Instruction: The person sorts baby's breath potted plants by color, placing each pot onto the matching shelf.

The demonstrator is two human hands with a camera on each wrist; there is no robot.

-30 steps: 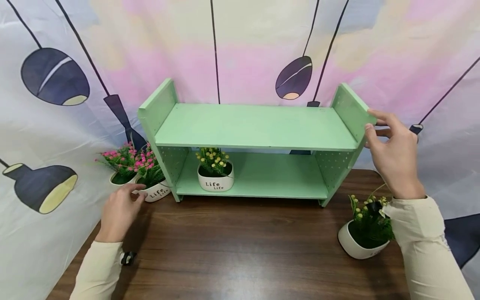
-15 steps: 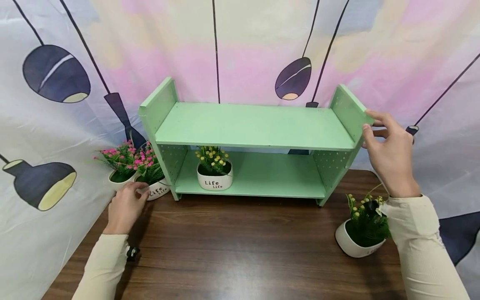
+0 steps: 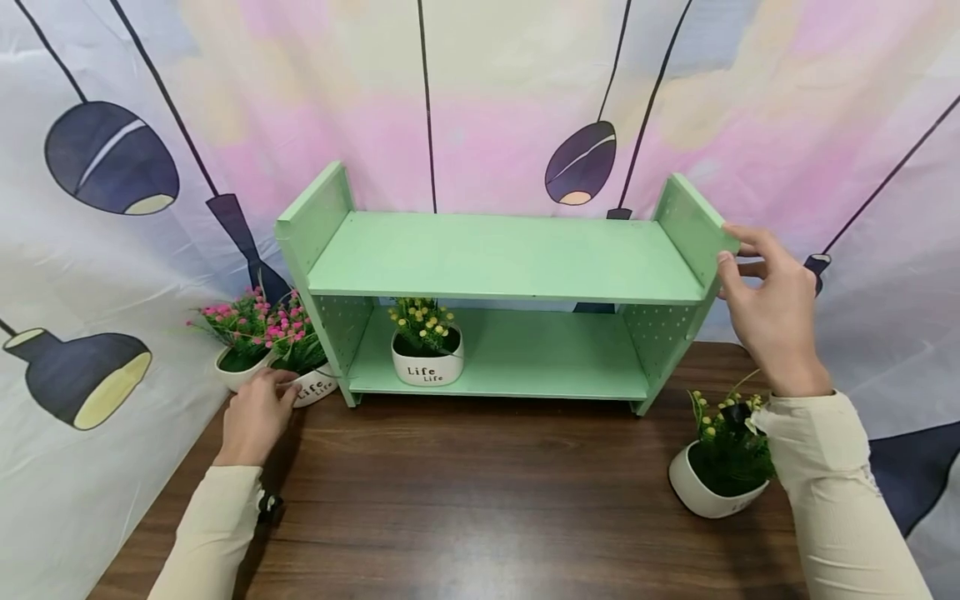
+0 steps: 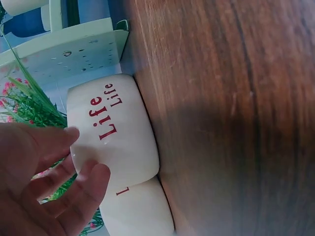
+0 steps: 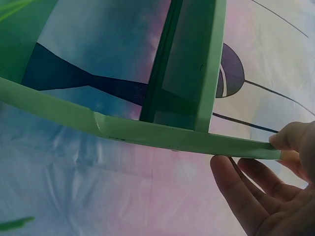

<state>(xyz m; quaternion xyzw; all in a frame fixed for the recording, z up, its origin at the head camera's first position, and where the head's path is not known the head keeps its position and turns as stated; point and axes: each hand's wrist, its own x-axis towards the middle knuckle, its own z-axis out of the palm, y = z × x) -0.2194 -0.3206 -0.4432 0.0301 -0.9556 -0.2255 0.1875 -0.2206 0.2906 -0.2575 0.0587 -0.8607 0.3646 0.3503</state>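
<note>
Compared with a second earlier, the left hand, at the left of the head view, has shifted slightly right and now covers the first part of the lettering on the front pot. That pot sits beside the shelf, at its left end, with pink flowers rising from it. The left hand's fingers are bent at the pot's rim; whether they pinch it or only touch it cannot be told, since some fingertips are lost behind the rim in the left wrist view. The right hand keeps the same hold at the right of the frame, thumb and fingers pinching the edge of the shelf's side panel. The pot inside the shelf has stayed put, its yellow flowers partly hidden under the top board. The back pot, at the left, is half covered by the front pot and the hand. At lower right, the sleeve hides some of the plant in the right-hand pot, whose lettering is hard to read.
</note>
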